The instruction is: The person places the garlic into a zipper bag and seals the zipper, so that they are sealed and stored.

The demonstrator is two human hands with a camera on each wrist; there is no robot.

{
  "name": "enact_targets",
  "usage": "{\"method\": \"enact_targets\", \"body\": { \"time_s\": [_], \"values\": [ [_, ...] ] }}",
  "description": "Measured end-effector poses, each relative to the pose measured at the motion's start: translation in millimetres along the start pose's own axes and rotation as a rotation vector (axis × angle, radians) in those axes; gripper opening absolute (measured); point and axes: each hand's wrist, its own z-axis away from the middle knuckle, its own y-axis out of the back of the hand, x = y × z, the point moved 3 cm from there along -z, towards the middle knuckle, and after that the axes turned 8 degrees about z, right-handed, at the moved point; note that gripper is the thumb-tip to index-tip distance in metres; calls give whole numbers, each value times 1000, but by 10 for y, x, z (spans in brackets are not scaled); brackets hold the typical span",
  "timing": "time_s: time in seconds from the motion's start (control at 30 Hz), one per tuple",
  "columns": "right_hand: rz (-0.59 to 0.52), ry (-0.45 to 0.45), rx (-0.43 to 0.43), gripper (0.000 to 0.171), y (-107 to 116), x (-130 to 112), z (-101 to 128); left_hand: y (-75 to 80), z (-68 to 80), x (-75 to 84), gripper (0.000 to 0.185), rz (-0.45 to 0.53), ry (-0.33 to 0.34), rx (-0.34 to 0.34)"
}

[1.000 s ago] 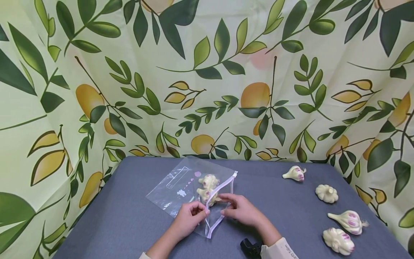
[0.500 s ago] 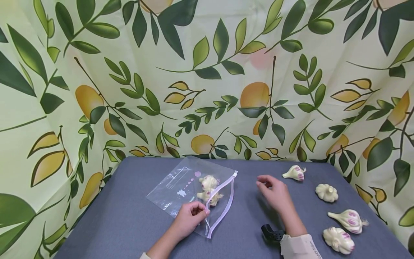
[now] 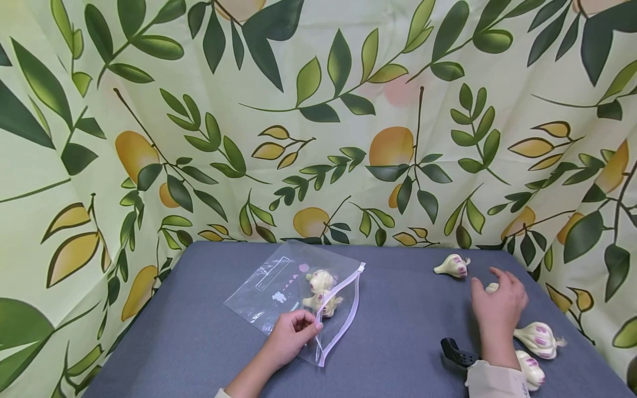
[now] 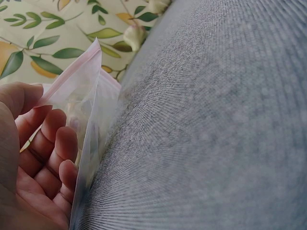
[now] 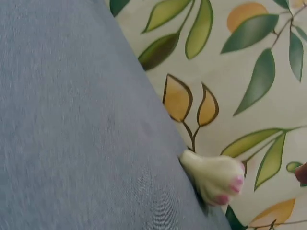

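Note:
My left hand point(image 3: 296, 331) pinches the open edge of a clear zip bag point(image 3: 264, 282) between thumb and fingers. In the left wrist view the thumb point(image 4: 24, 96) lies over the bag's pink-white zip strip point(image 4: 76, 72). Two garlic bulbs point(image 3: 320, 281) lie inside the bag, seen through the plastic. My right hand point(image 3: 500, 304) is over a garlic bulb point(image 3: 492, 288), thumb and fingers spread around it; most of that bulb is hidden, and whether the fingers touch it is unclear. Another garlic bulb point(image 5: 216, 177) shows in the right wrist view.
Beyond the right hand lies a garlic bulb point(image 3: 452, 266). Nearer, by the right wrist, are a long-necked bulb point(image 3: 539, 340) and a partly covered bulb point(image 3: 531, 370). A black device point(image 3: 458, 354) sits at the right wrist. Leaf-patterned cloth point(image 3: 318, 138) walls the grey table point(image 3: 199, 342).
My right hand has left the bag's mouth and moved right to a garlic bulb at the table's right side. The left hand still holds the bag in the same place.

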Motion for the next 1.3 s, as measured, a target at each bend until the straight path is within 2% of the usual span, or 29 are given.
{"method": "enact_targets", "body": {
  "time_s": [0.13, 0.23, 0.37, 0.47, 0.63, 0.77, 0.93, 1.1, 1.3],
  "values": [
    [72, -7, -78, 59, 17, 83, -39, 13, -31, -150, 8, -29, 40, 13],
    [170, -6, -160, 63, -8, 130, -60, 24, -54, -279, 8, -34, 40, 15],
    [267, -28, -260, 68, -52, 188, -82, 34, -55, -307, 9, 7, 27, 7],
    [291, -51, -301, 68, -70, 217, -88, 38, -53, -299, 11, 30, 30, 4],
    [276, -25, -281, 58, -81, 194, -79, 39, -55, -298, 10, 17, 40, 8],
    [257, 49, -253, 49, -102, 159, -58, 31, -62, -306, 7, -18, 62, 17],
    [255, 153, -269, 47, -144, 107, -20, 29, -67, -311, 7, -45, 77, 23],
    [247, 263, -246, 45, -182, 72, 6, 38, -58, -312, 9, -10, 64, 13],
    [227, 352, -202, 36, -208, 33, 35, 46, -54, -338, 12, 26, 31, -2]
  ]
}}
